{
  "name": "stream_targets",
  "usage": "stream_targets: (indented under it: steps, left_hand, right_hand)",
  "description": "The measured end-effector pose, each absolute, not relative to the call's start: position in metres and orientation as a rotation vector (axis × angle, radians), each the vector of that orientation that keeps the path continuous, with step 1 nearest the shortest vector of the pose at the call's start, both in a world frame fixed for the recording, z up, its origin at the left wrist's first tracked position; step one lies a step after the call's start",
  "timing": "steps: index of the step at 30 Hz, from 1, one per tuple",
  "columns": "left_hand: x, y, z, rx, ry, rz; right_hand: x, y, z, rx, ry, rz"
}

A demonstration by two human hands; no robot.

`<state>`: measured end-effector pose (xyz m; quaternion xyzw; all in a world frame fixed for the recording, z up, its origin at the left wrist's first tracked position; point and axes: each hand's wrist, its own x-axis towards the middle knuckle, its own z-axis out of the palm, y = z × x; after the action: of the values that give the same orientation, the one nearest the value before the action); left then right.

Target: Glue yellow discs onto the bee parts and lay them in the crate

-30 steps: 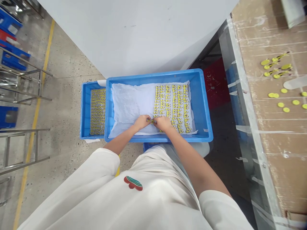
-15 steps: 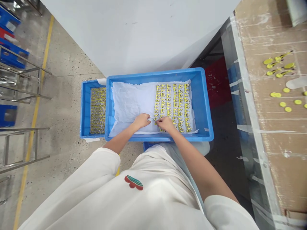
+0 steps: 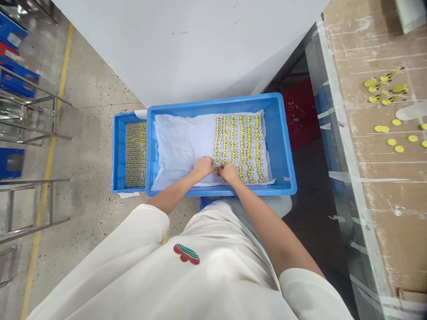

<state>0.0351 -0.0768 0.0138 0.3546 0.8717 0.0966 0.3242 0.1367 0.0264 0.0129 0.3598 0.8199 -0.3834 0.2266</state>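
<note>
A large blue bin (image 3: 288, 146) is lined with a white sheet (image 3: 180, 142). Several columns of small yellow pieces with dark parts (image 3: 242, 142) lie on the right half of the sheet. At the lower end of the leftmost column, my right hand (image 3: 229, 172) has its fingers pinched on something too small to make out. My left hand (image 3: 203, 167) is just left of it, fingers drawn together at the same column's end; what they hold, if anything, is hidden. The fingertips of both hands are close together.
A smaller blue bin (image 3: 115, 151) with rows of similar pieces adjoins on the left. A white panel (image 3: 200, 49) rises behind. On the right, a cardboard-covered table (image 3: 383, 191) bears yellow discs (image 3: 391, 142). Metal stools (image 3: 50, 200) stand at the far left.
My left hand has moved right, toward my right hand, and its fingers have come closer together. My right hand has stayed nearly in place.
</note>
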Motion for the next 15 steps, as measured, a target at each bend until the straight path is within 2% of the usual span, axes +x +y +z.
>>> stream_targets:
  steps: [15]
  left_hand:
    - [0.0428,-0.0743,0.0085,0.953,2.327,0.264]
  right_hand:
    - [0.1378,0.0261,0.0187,1.054,2.195,-1.127]
